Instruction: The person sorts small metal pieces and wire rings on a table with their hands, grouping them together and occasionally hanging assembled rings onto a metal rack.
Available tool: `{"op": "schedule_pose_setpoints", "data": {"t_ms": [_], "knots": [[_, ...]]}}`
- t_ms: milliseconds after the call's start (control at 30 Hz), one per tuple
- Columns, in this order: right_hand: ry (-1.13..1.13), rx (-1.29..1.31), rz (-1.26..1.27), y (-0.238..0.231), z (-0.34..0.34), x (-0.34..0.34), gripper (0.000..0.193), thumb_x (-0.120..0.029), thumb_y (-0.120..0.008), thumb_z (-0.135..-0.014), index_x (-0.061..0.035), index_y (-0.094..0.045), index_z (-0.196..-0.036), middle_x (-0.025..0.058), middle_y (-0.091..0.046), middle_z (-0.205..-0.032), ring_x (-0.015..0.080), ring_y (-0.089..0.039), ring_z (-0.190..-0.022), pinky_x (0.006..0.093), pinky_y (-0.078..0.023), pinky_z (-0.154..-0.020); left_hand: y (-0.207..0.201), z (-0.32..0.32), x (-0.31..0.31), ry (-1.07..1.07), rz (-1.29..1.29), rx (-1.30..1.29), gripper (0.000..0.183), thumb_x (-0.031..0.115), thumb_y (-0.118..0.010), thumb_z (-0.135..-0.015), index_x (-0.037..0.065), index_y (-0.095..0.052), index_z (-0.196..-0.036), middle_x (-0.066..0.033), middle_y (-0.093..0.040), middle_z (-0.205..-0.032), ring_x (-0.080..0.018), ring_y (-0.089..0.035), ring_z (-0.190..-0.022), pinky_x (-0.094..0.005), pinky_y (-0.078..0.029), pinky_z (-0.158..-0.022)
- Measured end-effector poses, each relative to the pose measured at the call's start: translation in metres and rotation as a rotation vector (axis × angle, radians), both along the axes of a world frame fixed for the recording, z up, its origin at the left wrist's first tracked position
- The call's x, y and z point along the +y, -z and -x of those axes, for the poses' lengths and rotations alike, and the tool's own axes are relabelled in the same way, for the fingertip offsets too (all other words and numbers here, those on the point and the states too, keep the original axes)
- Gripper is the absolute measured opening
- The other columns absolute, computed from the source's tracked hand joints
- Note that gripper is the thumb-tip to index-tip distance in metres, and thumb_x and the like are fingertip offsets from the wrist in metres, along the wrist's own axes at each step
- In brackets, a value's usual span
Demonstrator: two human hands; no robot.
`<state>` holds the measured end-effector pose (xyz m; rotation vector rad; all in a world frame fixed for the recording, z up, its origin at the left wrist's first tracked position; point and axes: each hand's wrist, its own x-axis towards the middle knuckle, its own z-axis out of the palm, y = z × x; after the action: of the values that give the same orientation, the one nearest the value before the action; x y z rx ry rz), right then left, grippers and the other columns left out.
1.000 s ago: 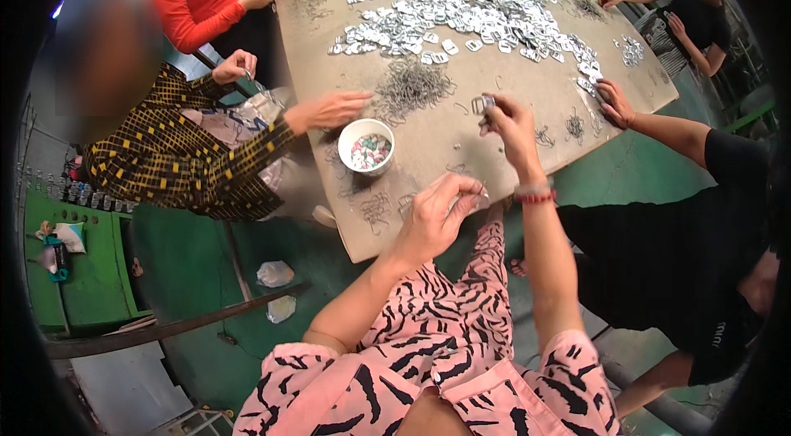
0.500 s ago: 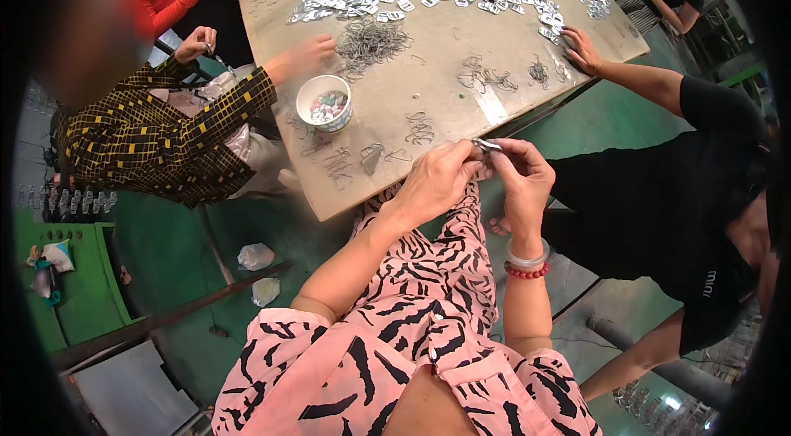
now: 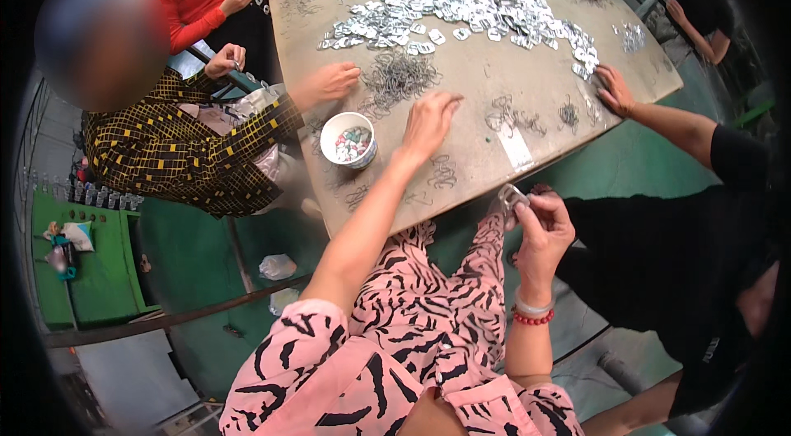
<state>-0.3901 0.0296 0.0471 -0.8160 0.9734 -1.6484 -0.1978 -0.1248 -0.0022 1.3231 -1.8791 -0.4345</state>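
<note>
In my right hand [image 3: 540, 226], at the table's near edge, a silver metal buckle [image 3: 512, 196] is pinched between thumb and fingers. My left hand [image 3: 430, 124] reaches over the table [image 3: 474, 152], its fingertips drawn together; whether something small is between them cannot be made out. Left of it lies a tangled heap of thin bent wire pieces [image 3: 400, 77]. A few loose wire pieces [image 3: 442, 172] are close to my left wrist. Farther back spreads a large pile of flat silver buckles [image 3: 461, 3].
A white paper bowl [image 3: 368, 142] with small coloured bits stands at the left. A co-worker's hand [image 3: 336, 80] rests near the wire heap, another's hand [image 3: 614, 90] at the right edge. More wire pieces [image 3: 515, 117] lie beside a pale strip [image 3: 517, 149].
My left hand has left the buckle and moved up over the table. My right hand keeps the buckle and is slightly lower. The view has shifted a little.
</note>
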Motion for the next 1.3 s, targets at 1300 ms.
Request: {"op": "schedule_pose_setpoints", "data": {"t_ms": [1300], "knots": [[0.1,0.556,0.108,-0.02,0.0,0.021,0.015,0.013,-0.059,-0.076,0.0029,-0.058,-0.088,0.0053,-0.053,-0.083,0.0086,-0.055,-0.062,0.018,-0.047,-0.052,-0.057,0.06,0.127,0.436,0.081,0.432,0.01,0.006,-0.061,-0.08,0.0,-0.057,-0.088,-0.0118,-0.058,-0.094,-0.0285,-0.056,-0.085,-0.0364,-0.046,-0.074]]}}
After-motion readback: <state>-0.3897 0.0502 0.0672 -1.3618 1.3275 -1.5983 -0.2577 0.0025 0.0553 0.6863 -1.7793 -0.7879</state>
